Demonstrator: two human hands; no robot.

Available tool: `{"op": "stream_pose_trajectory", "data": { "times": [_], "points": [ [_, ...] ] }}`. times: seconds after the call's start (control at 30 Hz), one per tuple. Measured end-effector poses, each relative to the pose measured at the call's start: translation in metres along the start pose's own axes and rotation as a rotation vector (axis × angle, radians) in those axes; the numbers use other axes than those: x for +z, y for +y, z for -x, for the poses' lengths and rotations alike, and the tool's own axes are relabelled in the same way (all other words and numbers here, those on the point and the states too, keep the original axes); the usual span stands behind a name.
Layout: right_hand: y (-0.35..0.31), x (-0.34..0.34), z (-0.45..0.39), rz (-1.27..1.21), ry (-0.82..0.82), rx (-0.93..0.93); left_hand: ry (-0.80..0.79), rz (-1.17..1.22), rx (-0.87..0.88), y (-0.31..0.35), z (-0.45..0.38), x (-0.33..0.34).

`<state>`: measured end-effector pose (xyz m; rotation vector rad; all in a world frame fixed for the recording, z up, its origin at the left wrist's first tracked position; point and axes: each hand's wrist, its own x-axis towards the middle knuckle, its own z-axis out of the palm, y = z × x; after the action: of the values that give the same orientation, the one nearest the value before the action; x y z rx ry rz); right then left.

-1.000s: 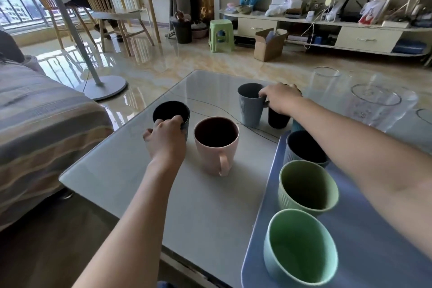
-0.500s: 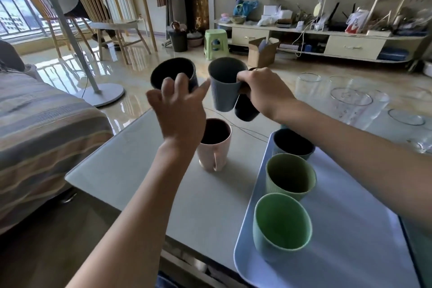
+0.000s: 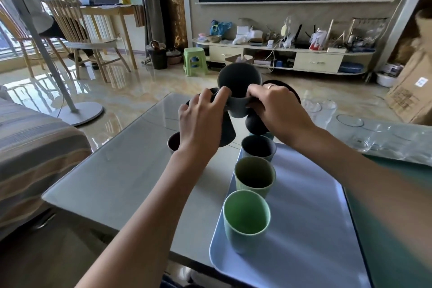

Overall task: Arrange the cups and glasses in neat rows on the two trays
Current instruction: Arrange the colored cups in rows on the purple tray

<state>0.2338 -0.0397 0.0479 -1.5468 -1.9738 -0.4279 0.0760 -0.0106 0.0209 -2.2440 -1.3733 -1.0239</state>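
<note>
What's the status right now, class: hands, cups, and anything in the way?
Left hand grips a dark cup; right hand grips the grey cup and a black cup, all aloft. Three cups in a row on blue tray. Pink mug below, mostly hidden.

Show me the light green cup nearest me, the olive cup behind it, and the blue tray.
light green cup (image 3: 245,229), head view, outer wall.
olive cup (image 3: 253,184), head view, front wall.
blue tray (image 3: 311,229), head view, bare surface.

Pale blue tray (image 3: 311,229); light green cup (image 3: 245,227) (ribbed); striped sofa (image 3: 30,154).
</note>
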Motion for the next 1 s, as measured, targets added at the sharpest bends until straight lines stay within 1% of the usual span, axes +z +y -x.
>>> {"op": "stream_pose_trajectory", "data": {
  "times": [0.13, 0.23, 0.33, 0.47, 0.63, 0.7, 0.87, 1.0],
  "points": [
    [0.003, -0.002, 0.004, -0.016, 0.028, -0.016, 0.078, 0.027, -0.018, 0.003, -0.003, -0.004],
    [0.005, -0.002, 0.005, -0.051, 0.047, -0.040, 0.184, -0.041, -0.027, 0.003, -0.006, -0.004],
    [0.010, -0.005, 0.006, -0.085, 0.063, -0.054, 0.222, -0.071, -0.026, 0.004, -0.010, -0.004],
    [0.024, -0.014, 0.016, -0.114, 0.130, -0.026, 0.197, -0.003, -0.023, 0.012, -0.014, -0.004],
    [0.062, -0.017, 0.039, -0.135, 0.139, 0.129, 0.123, 0.046, -0.091, 0.016, -0.018, -0.005],
    [0.078, -0.011, 0.053, -0.145, 0.108, 0.178, 0.091, 0.045, -0.132, 0.016, -0.019, -0.004],
    [0.105, 0.023, 0.076, -0.141, -0.041, 0.302, 0.048, 0.075, -0.195, 0.018, -0.020, -0.003],
    [0.112, 0.051, 0.075, -0.127, -0.173, 0.370, 0.029, 0.098, -0.185, 0.014, -0.020, 0.000]
  ]
}}
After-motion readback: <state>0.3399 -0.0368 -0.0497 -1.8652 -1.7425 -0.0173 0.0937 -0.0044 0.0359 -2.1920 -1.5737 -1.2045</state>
